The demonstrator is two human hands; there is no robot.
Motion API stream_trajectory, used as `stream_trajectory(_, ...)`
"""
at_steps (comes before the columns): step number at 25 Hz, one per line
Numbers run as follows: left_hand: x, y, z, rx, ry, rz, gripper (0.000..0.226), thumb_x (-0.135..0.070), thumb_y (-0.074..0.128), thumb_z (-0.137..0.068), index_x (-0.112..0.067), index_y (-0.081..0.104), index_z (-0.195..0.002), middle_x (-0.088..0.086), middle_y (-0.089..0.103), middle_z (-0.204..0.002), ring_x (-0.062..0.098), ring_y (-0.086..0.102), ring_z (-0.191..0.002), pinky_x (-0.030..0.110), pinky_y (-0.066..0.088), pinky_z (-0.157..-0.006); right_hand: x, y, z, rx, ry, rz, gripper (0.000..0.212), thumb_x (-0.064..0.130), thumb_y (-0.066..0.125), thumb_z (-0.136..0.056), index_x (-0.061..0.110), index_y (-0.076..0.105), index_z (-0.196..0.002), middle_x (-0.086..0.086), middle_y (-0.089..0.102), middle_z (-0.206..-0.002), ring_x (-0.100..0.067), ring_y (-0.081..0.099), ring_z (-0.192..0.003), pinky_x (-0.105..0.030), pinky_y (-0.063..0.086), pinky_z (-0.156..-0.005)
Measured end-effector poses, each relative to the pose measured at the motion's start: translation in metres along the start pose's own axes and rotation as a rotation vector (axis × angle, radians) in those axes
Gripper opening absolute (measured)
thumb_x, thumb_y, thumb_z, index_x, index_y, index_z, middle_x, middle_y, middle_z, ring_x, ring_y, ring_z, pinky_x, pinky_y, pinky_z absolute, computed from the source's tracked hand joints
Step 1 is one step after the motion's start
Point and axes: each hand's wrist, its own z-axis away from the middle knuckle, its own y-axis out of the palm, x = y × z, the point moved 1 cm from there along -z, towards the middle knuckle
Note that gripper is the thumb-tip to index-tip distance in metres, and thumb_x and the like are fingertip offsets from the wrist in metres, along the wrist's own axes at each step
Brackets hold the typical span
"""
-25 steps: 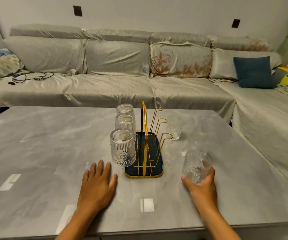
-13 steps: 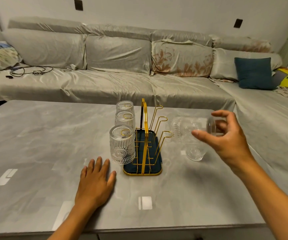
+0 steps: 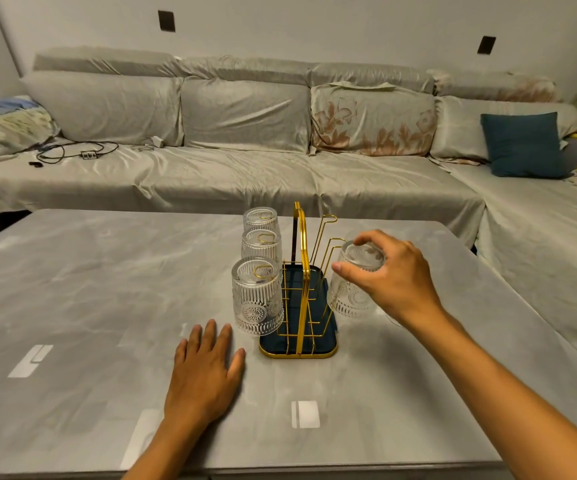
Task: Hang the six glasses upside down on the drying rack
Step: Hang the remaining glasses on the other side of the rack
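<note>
A gold wire drying rack (image 3: 300,271) with a dark blue base stands mid-table. Three ribbed glasses hang upside down on its left pegs: near (image 3: 258,295), middle (image 3: 261,244), far (image 3: 260,219). My right hand (image 3: 389,277) grips a fourth glass (image 3: 351,289) by its base, upside down, over the nearest right peg. The two farther right pegs (image 3: 328,221) stand bare. My left hand (image 3: 207,372) lies flat on the table, just left of the rack. Other glasses are mostly hidden behind my right hand.
The grey marble-look table (image 3: 89,289) reaches to the frame's bottom edge. A long grey sofa (image 3: 231,174) runs behind and along the right side, with a teal cushion (image 3: 522,143) and a cable (image 3: 72,154) on the seat.
My right hand lifted a glass off the table's right side, turned it upside down and brought it over the rack's nearest right peg. The left hand stayed flat.
</note>
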Motion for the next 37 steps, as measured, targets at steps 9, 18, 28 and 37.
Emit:
stream_trajectory(9, 0.000, 0.001, 0.000, -0.001, -0.001, 0.005, 0.066, -0.057, 0.020, -0.094, -0.029, 0.012, -0.153, 0.001, 0.004, -0.164, 0.021, -0.001, -0.150, 0.040, 0.001, -0.120, -0.018, 0.026, 0.020, 0.013, 0.057, -0.044, 0.047, 0.060, 0.068, -0.068, 0.033, 0.058, -0.105, 0.006, 0.064, -0.101, -0.018, 0.052, -0.093, -0.029, 0.046, -0.068)
stream_trajectory(18, -0.003, 0.001, 0.001, -0.006, -0.026, -0.028, 0.065, -0.056, 0.019, -0.094, -0.029, 0.014, -0.153, 0.003, 0.005, -0.164, 0.024, -0.001, -0.150, 0.045, 0.001, -0.120, -0.068, 0.017, 0.054, -0.506, 0.374, -0.382, 0.056, 0.049, 0.065, -0.076, 0.035, 0.041, -0.124, 0.007, 0.048, -0.127, -0.014, 0.054, -0.100, -0.030, 0.048, -0.074)
stream_trajectory(28, 0.001, 0.002, -0.002, 0.070, -0.233, -0.112, 0.079, -0.072, 0.007, -0.085, -0.032, -0.001, -0.153, 0.010, -0.008, -0.163, 0.038, -0.011, -0.147, 0.057, -0.007, -0.116, -0.150, 0.047, 0.049, -0.157, 0.823, -0.270, 0.083, 0.031, 0.085, -0.055, 0.024, 0.042, -0.126, -0.008, 0.063, -0.118, -0.030, 0.060, -0.095, -0.036, 0.050, -0.078)
stream_trajectory(37, 0.010, 0.001, -0.005, 0.082, -0.157, -0.154, 0.084, -0.078, 0.003, -0.079, -0.036, 0.000, -0.152, 0.006, -0.005, -0.164, 0.036, -0.008, -0.148, 0.058, -0.002, -0.114, -0.115, -0.025, -0.008, -0.155, 0.435, -0.311, 0.067, 0.039, 0.083, -0.061, 0.023, 0.055, -0.119, -0.005, 0.056, -0.119, -0.026, 0.056, -0.105, -0.046, 0.051, -0.088)
